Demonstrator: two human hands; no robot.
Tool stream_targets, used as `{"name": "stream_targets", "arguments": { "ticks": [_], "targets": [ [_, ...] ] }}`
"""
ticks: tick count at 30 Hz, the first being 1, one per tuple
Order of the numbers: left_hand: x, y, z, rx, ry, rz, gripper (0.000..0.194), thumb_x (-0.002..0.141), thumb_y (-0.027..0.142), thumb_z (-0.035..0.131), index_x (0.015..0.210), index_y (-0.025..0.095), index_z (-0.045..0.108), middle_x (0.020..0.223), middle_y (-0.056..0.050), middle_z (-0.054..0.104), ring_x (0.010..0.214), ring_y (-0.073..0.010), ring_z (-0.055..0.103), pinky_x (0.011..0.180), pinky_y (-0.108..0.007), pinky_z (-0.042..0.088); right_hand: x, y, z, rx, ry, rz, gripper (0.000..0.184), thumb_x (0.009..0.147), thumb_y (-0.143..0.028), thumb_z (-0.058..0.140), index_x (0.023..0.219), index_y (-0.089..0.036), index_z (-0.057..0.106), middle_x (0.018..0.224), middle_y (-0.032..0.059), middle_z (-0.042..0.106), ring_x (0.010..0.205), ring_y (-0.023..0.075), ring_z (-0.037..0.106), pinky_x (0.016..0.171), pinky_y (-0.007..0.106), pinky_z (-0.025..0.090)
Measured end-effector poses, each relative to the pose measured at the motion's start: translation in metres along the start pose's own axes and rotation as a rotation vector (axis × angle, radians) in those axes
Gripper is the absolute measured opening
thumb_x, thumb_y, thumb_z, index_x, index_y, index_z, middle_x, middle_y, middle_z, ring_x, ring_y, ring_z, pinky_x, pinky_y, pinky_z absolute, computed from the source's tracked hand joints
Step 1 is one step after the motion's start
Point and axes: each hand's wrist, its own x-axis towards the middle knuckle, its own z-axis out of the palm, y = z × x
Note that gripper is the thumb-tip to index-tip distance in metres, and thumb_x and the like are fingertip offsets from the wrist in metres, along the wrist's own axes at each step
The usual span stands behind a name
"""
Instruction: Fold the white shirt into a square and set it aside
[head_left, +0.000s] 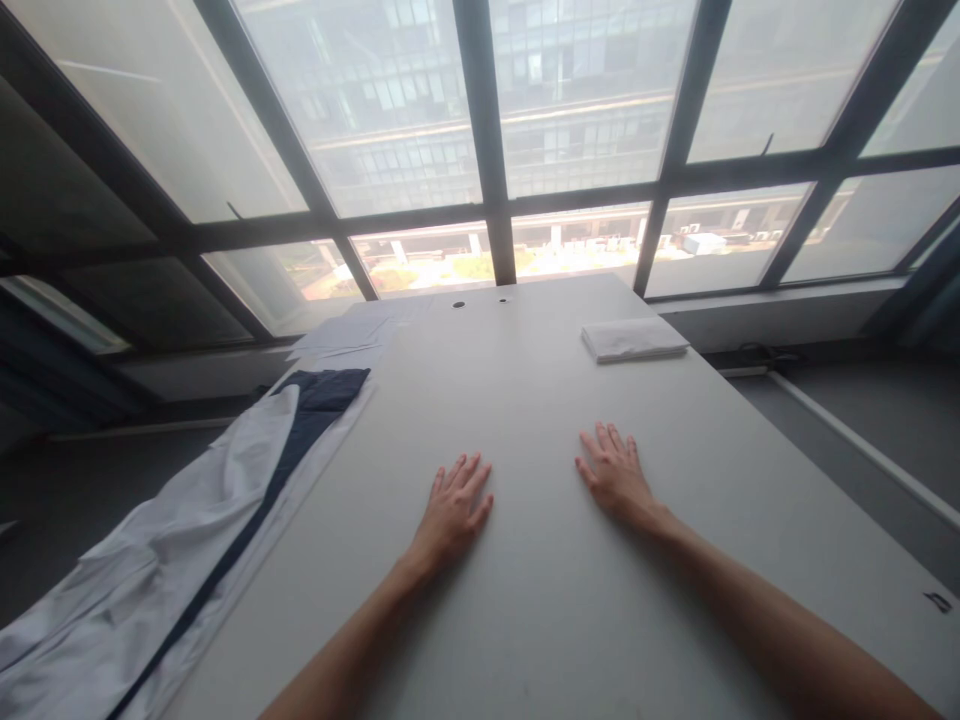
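Note:
Both palms face down on a white table (pixel 517 620). My left hand (pixel 451 510) lies with its fingers stretched and spread, holding nothing. To its right, my right hand (pixel 616 475) rests in the same way, fingers apart and bare of any object. Beyond the right hand sits a folded white cloth (pixel 636 340), not touched by it. Along the table's left edge, white fabric (pixel 172 530) and dark navy fabric (pixel 330 392) are draped, apart from my left hand.
Flat white sheets (pixel 345 335) lie at the far left corner. Two small holes, one a dark hole (pixel 459 305), pierce the table's far end. A small dark mark or object (pixel 937 601) is at the right edge. Large windows (pixel 585 90) stand behind the table.

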Motion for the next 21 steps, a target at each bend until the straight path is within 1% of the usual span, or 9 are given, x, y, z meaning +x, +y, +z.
{"name": "stream_targets", "arguments": {
  "ticks": [3,10,13,15,17,19,21],
  "targets": [
    [-0.001,0.000,0.000,-0.010,0.006,-0.001,0.050,0.101,0.037,0.046,0.149,0.024,0.049,0.160,-0.011,0.039,0.150,-0.0309,0.029,0.121,-0.061,0.019,0.000,0.000,0.000,-0.005,-0.003,0.004,0.056,0.101,-0.042,0.038,0.153,-0.020,0.041,0.165,0.0161,0.025,0.153,0.0316,0.014,0.121,0.054,0.007],
    [-0.003,0.007,-0.003,-0.033,-0.023,-0.023,0.050,0.099,0.034,0.050,0.147,0.022,0.051,0.160,-0.011,0.039,0.150,-0.0316,0.029,0.121,-0.061,0.018,-0.001,0.005,0.007,-0.034,0.030,-0.014,0.056,0.101,-0.042,0.037,0.151,-0.018,0.044,0.163,0.0178,0.030,0.152,0.0335,0.019,0.121,0.056,0.011],
    [-0.004,0.007,-0.004,-0.123,0.010,-0.040,0.045,0.097,0.028,0.052,0.141,0.022,0.057,0.155,-0.011,0.046,0.148,-0.0309,0.033,0.121,-0.061,0.019,-0.001,0.006,0.009,-0.049,0.052,-0.023,0.056,0.101,-0.042,0.036,0.151,-0.018,0.045,0.162,0.0173,0.031,0.152,0.0340,0.021,0.120,0.057,0.015],
    [-0.003,0.002,-0.009,-0.222,0.065,-0.051,0.041,0.096,0.024,0.052,0.136,0.021,0.060,0.148,-0.011,0.055,0.142,-0.0284,0.043,0.121,-0.058,0.025,-0.001,0.007,0.010,-0.054,0.063,-0.028,0.056,0.101,-0.042,0.034,0.150,-0.018,0.046,0.162,0.0167,0.032,0.152,0.0335,0.021,0.119,0.057,0.017],
    [0.000,-0.009,-0.019,-0.299,0.157,-0.053,0.038,0.095,0.023,0.052,0.131,0.019,0.062,0.139,-0.011,0.062,0.133,-0.0252,0.054,0.118,-0.050,0.035,-0.002,0.008,0.011,-0.063,0.070,-0.032,0.057,0.100,-0.043,0.033,0.150,-0.019,0.047,0.162,0.0162,0.033,0.151,0.0333,0.022,0.119,0.057,0.018],
    [0.003,-0.027,-0.036,-0.304,0.281,-0.073,0.035,0.094,0.023,0.053,0.126,0.018,0.064,0.131,-0.012,0.066,0.125,-0.0236,0.060,0.113,-0.045,0.043,-0.002,0.010,0.013,-0.077,0.079,-0.038,0.057,0.100,-0.044,0.033,0.149,-0.019,0.048,0.161,0.0160,0.035,0.151,0.0336,0.024,0.119,0.057,0.019],
    [0.003,-0.052,-0.058,-0.239,0.403,-0.143,0.033,0.092,0.022,0.053,0.121,0.016,0.065,0.125,-0.012,0.068,0.120,-0.0241,0.062,0.111,-0.043,0.045,-0.002,0.012,0.016,-0.088,0.093,-0.042,0.057,0.100,-0.045,0.031,0.148,-0.019,0.049,0.160,0.0163,0.037,0.150,0.0341,0.026,0.118,0.058,0.020]
  ]
}}
